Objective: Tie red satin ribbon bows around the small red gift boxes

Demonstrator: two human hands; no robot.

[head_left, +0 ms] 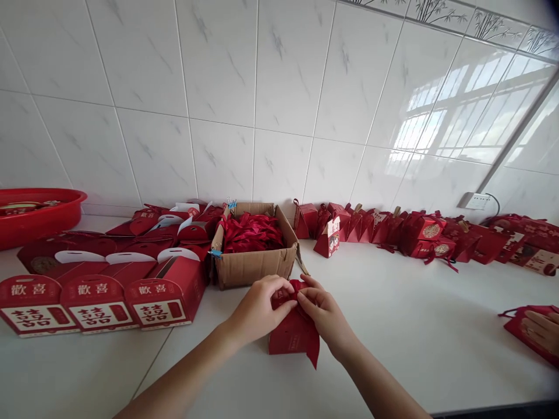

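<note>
In front of me on the white table stands a small red gift box (285, 342). My left hand (263, 307) and my right hand (328, 320) meet at its top. Thumb and fingers of both hands pinch a red ribbon (313, 348) there, and one tail of it hangs down the box's right side. Fingers partly hide the ribbon's upper part, so I cannot tell whether it is knotted. Just behind my hands, an open cardboard box (251, 270) holds a heap of loose red ribbons (253, 233).
Red gift boxes with white labels (157, 311) stand in rows at left, near a red basin (65, 218). More red boxes (353, 224) line the tiled wall, with one small box (328, 238) in front. At right, another person's hand (544, 329) touches a red item (519, 326).
</note>
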